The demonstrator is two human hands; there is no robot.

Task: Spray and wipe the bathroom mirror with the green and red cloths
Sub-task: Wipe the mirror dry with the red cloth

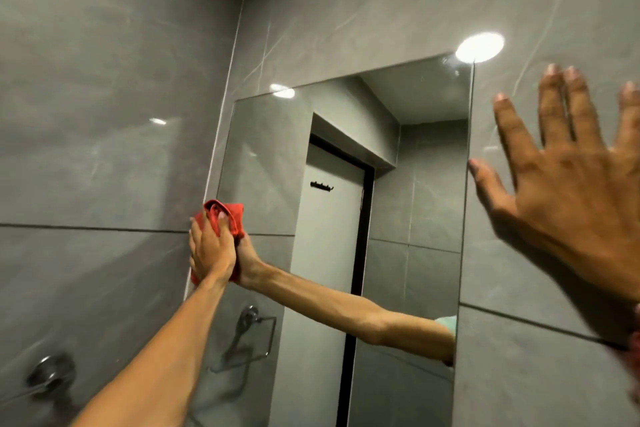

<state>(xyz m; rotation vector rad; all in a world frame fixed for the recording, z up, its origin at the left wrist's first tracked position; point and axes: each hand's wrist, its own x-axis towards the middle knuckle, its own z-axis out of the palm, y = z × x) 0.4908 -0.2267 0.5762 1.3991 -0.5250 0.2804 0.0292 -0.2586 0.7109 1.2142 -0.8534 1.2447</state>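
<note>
The tall frameless mirror [433,184] hangs on the grey tiled wall. My left hand [209,248] presses a bunched red cloth [228,215] flat against the mirror's left edge, about halfway up. The mirror reflects that arm and the cloth. My right hand [568,191] is spread with its fingers apart on the wall tile just right of the mirror, and it holds nothing. The green cloth and the spray bottle are out of view.
A chrome towel holder [50,376] is fixed to the left wall low down. The mirror reflects a door with hooks [322,185] and a wire rack [247,333]. Ceiling-light glare [479,47] sits at the mirror's top right corner.
</note>
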